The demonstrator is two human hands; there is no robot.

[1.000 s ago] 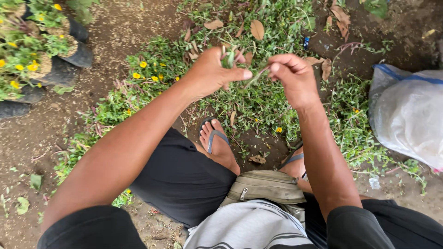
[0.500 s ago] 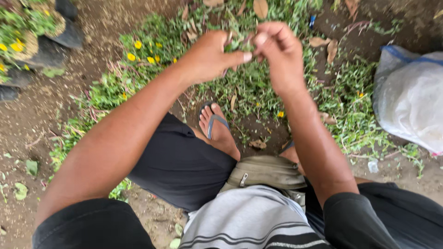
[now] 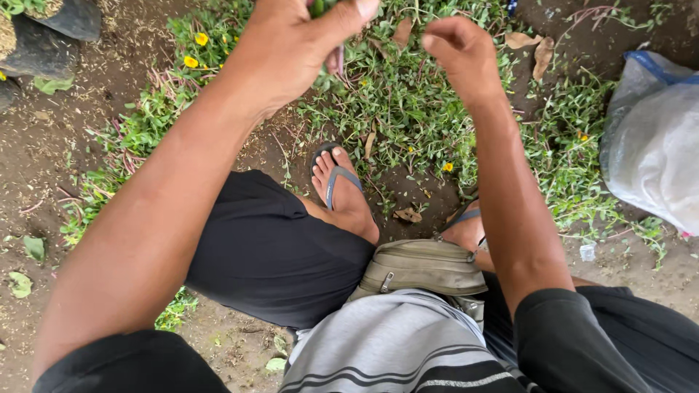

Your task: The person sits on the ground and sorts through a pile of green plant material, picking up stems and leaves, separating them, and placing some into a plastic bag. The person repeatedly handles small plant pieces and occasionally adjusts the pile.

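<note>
Green sprig (image 3: pixel 317 7): small leafy piece at the top edge of view, pinched in the left hand, well above the sandalled foot; mostly cut off by the frame.
Left hand (image 3: pixel 291 44): raised over the weed patch, up and left of the sandalled foot; thumb and fingers (image 3: pixel 357 13) clenched on the green sprig.
Right hand (image 3: pixel 459 51): raised up and right of the sandalled foot, just beside the left hand but apart from it; fingers curled into a loose fist, anything inside too hidden to tell.
Sandalled foot (image 3: pixel 341 185): bare toes under a grey strap, resting on dark soil at the near edge of the weed patch.
Weed patch (image 3: pixel 408 102): low green creeping plants spread above and to both sides of the sandalled foot.
Yellow flowers (image 3: pixel 196 49): small blooms up and left of the sandalled foot, among the weeds.
Dry leaves (image 3: pixel 535 51): brown, lying up and right of the sandalled foot, beyond the right hand.
Plastic sack (image 3: pixel 652 145): whitish, bulging, blue-edged at the top, well to the right of the sandalled foot.
Waist pouch (image 3: pixel 422 266): olive fabric with a zip, just below the sandalled foot, against the striped grey shirt (image 3: pixel 393 349).
Black shorts (image 3: pixel 269 247): covering the bent left knee, touching the sandalled foot's ankle side.
Dark pots (image 3: pixel 51 36): far up and left of the sandalled foot, at the corner of view.
</note>
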